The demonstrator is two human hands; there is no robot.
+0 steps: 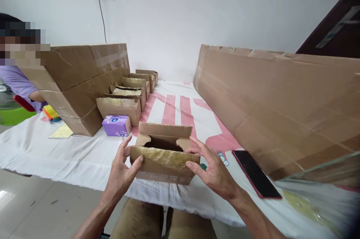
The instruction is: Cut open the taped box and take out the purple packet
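Observation:
A small open cardboard box [164, 158] stands near the front edge of the cloth-covered table [70, 156]. Its top flaps are up and the inside looks dark. My left hand [122, 169] presses thumb and fingers against the box's left end. My right hand [212, 166] holds the right end, with its fingers on the side flap. A purple packet [116, 125] lies on the cloth just beyond my left hand.
A row of several small open cartons [123, 105] runs back along a stack of large cartons [81, 81] on the left. A long flat cardboard sheet [281, 107] leans on the right. A dark phone [255, 173] lies beside my right hand. A person in purple [19, 81] sits far left.

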